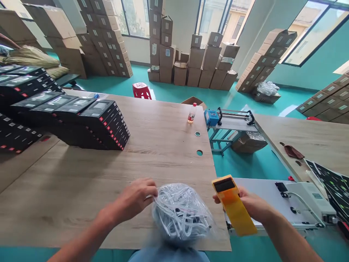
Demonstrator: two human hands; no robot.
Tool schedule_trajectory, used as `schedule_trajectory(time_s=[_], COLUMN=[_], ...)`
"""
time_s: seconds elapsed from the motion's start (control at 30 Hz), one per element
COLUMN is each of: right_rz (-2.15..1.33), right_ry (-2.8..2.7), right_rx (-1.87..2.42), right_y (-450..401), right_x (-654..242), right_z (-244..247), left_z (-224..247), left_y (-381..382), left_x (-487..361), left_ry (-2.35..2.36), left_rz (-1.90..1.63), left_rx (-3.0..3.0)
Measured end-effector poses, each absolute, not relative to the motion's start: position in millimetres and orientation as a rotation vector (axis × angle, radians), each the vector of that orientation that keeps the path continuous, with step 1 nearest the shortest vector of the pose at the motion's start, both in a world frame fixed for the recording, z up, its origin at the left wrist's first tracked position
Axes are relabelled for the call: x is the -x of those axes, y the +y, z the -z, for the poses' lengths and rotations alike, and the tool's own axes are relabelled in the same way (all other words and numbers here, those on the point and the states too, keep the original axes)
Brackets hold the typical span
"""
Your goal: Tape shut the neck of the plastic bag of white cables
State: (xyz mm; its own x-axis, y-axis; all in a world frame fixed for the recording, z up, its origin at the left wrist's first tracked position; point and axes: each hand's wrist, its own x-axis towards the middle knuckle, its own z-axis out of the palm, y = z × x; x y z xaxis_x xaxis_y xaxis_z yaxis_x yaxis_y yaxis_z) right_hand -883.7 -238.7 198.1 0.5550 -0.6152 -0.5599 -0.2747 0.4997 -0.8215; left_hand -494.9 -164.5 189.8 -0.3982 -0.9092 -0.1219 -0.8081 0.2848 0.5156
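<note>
A clear plastic bag (181, 214) full of coiled white cables lies at the table's near edge, right against my body. My left hand (140, 194) is at the bag's upper left, thumb and fingers pinched on its plastic edge. To the right, past the table's side edge, my right hand (249, 203) grips a flat yellow piece with a black band (234, 209). The piece is tilted, its black-banded end pointing up and away from me. My right fingers are partly hidden behind it.
Black boxes (100, 123) stand in stacks on the table's left. A bottle with a red cap (192, 113) is near the far right corner, by two round holes. Right of the table are a white-topped machine (308, 200) and a blue-motored frame (212, 118). Cartons (196, 58) line the wall.
</note>
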Motion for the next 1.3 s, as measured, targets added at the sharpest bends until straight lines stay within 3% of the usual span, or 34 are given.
schedule_trajectory(time_s=[0.2, 0.4, 0.6, 0.8, 0.93, 1.17, 1.3], right_rz=[0.107, -0.267, 0.047, 0.345, 0.403, 0.127, 0.053], right_ry=[0.758, 0.488, 0.549, 0.724, 0.876, 1.741, 1.820], right_rx=[0.793, 0.990, 0.871, 0.913, 1.036, 1.412, 1.577], right_y=[-220.8, -210.9, -243.5, -285.4, -295.7, -289.2, -274.9], right_x=[866.0, 860.6, 852.4, 801.0, 789.4, 814.2, 826.0], right_z=[-181.9, -152.5, -148.7, -149.5, -123.5, -26.3, -13.0], left_z=[-208.7, -230.1, -226.1, -209.9, -201.3, -193.6, -189.3], left_y=[-124.3, -62.1, -48.6, -38.7, -31.7, -38.2, -36.7], left_x=[505.3, 498.4, 480.2, 462.2, 441.9, 431.3, 437.8], left_ry=[-2.194, -2.217, -2.124, -2.009, -2.031, -1.855, -1.775], left_rz=[0.846, 0.700, 0.760, 1.143, 1.299, 1.127, 1.084], left_rx=[-1.563, -1.696, -1.861, -1.704, -1.666, -1.593, -1.555])
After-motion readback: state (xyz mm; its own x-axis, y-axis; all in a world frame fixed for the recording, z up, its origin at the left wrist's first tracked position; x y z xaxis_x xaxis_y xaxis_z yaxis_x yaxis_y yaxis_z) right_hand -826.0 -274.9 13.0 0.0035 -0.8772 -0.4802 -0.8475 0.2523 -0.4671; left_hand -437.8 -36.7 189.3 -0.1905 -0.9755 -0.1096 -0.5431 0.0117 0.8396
